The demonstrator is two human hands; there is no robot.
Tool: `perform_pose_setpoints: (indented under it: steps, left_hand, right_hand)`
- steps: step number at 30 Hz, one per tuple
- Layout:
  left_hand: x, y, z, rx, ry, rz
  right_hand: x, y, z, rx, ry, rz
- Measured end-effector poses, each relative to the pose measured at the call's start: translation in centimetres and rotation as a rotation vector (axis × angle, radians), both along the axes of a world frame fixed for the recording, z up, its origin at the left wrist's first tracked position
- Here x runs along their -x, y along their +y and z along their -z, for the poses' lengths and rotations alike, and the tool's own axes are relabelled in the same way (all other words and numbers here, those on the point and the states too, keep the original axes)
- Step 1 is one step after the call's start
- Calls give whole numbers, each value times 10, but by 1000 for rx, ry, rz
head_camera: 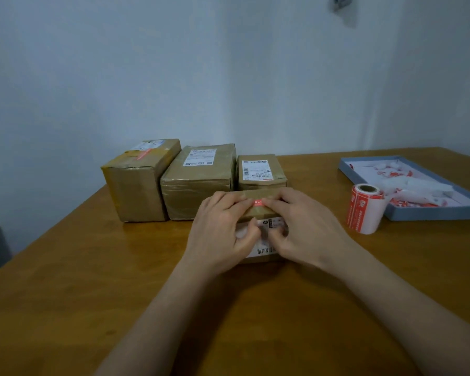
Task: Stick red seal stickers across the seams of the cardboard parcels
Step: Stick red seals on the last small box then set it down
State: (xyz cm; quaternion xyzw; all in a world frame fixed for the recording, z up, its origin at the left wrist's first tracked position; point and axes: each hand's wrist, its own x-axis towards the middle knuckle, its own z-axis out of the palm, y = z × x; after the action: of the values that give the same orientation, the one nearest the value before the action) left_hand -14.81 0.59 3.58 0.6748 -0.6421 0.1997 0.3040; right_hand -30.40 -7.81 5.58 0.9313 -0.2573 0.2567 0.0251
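A small cardboard parcel (258,213) with a white shipping label lies in front of me on the wooden table (92,267). A red seal sticker (259,203) sits near its far top edge. My left hand (223,234) and my right hand (307,229) both lie on the parcel, forefingers pressing on either side of the sticker, thumbs on the label. Behind it stand three more parcels: a tall left parcel (139,183) bearing a red sticker, a middle parcel (198,180) and a small right parcel (261,172).
A roll of red seal stickers (364,208) stands to the right of my hands. Behind it a shallow blue-grey tray (432,214) holds crumpled white and red backing scraps. A white wall runs along the table's far side.
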Motion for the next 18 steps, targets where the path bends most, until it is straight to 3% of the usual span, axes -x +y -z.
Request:
perform_pose_setpoints:
  steps: [8, 14, 18]
  left_hand:
    - [-1, -3, 4, 93, 105, 88]
    - [-8, -5, 4, 164, 9, 78]
    - [-2, -9, 6, 179, 87, 85]
  right_hand:
    - [4, -8, 9, -53, -83, -28]
    - [7, -6, 21, -25, -128, 2]
    - [1, -5, 20, -66, -172, 3]
